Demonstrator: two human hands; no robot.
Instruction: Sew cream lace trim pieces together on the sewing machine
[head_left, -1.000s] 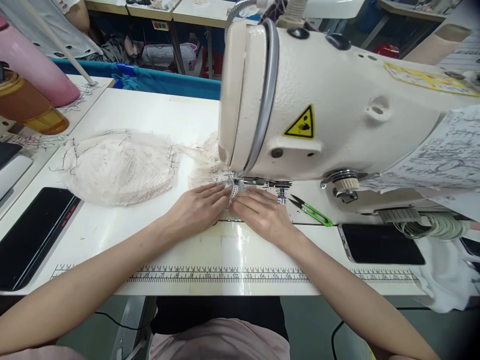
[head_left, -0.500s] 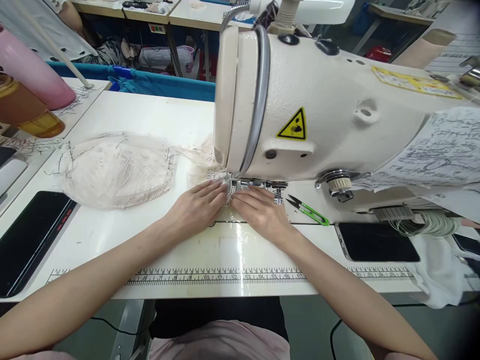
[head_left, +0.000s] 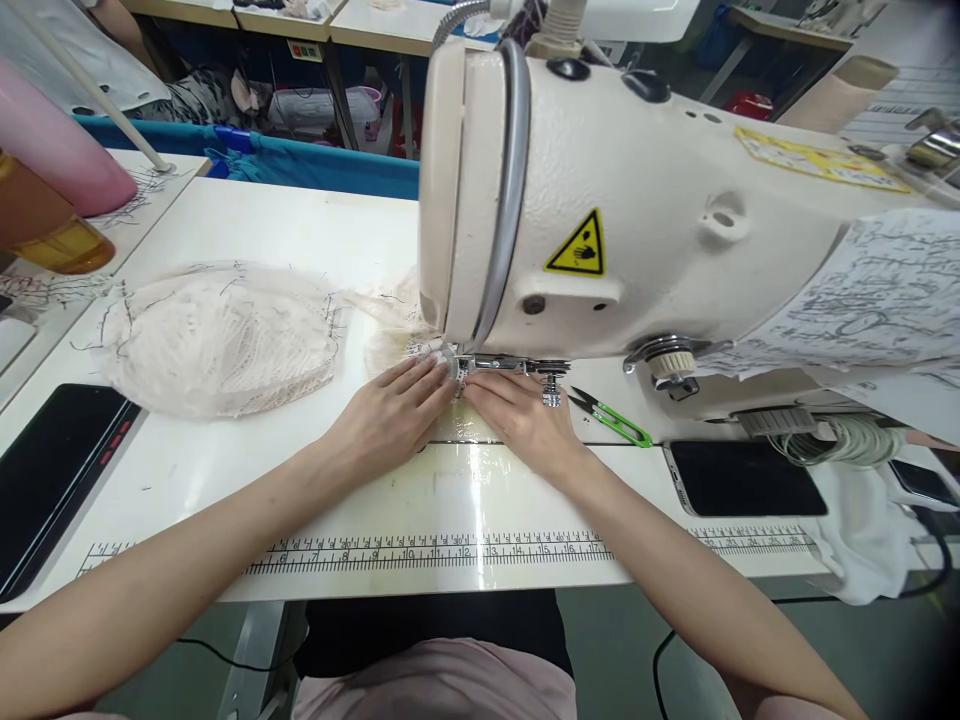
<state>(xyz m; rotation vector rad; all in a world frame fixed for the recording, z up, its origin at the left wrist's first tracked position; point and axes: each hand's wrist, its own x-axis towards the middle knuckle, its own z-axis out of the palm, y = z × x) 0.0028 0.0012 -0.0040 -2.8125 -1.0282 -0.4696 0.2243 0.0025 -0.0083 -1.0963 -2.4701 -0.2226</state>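
Observation:
My left hand point(head_left: 388, 418) lies palm down with its fingers stretched out flat, fingertips on pale lace fabric point(head_left: 394, 342) just left of the needle area. On the other side my right hand point(head_left: 525, 415) lies flat too, its fingers pointing left. Part of those fingers is hidden under a metal attachment point(head_left: 510, 366) of the white sewing machine point(head_left: 600, 200). The lace runs under the machine head and between my fingertips, where only a small patch shows. A larger gathered lace piece point(head_left: 225, 340) with dark thread ends joins it on the left.
Green thread snips point(head_left: 611, 416) lie right of my right hand. One phone point(head_left: 746, 480) rests farther right, and a dark phone point(head_left: 60, 480) at the left edge. A pink thread cone point(head_left: 67, 150) and an amber one point(head_left: 52, 230) stand back left. A printed ruler point(head_left: 465, 550) lines the table front.
The whole view has shifted slightly, so things appear a little farther left. Both hands keep nearly the same place beside the metal attachment, with no clear change in the fabric.

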